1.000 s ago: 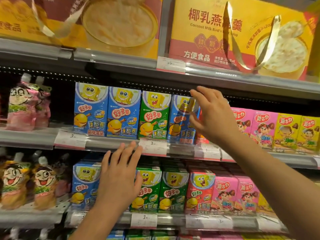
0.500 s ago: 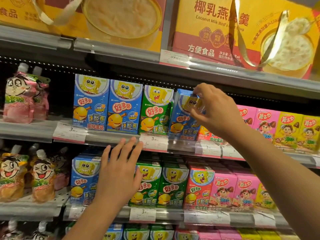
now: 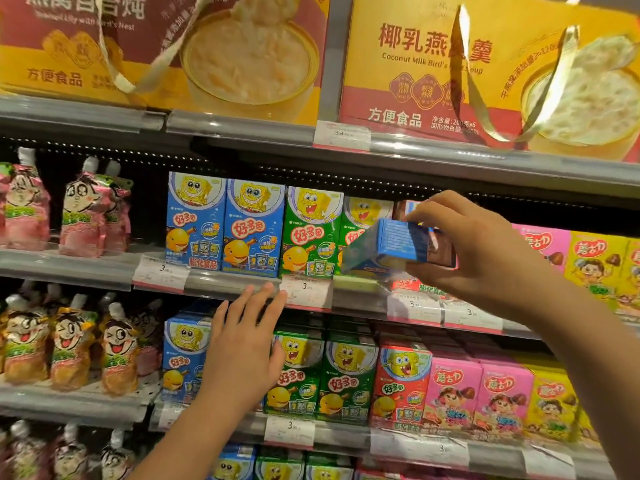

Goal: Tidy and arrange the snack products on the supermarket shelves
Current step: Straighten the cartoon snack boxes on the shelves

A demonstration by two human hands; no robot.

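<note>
Fingers of my right hand (image 3: 485, 251) pinch a tilted blue snack box (image 3: 398, 242) before green boxes (image 3: 311, 233); my left hand (image 3: 242, 351), fingers straight, together, covers lower-shelf boxes (image 3: 346, 379).

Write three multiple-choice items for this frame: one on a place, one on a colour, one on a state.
1. Where is the left hand?
A. At the middle shelf's front rail
B. On the top shelf
C. Out of view

2. What colour is the box that the right hand grips?
A. Pink
B. Blue
C. Yellow

3. How is that box?
A. Upright in its row
B. Lifted and turned sideways
C. Lying on the floor

Answers: A, its fingertips reach the rail; B, its lit side is blue; B, it tilts clear of the shelf.
</note>
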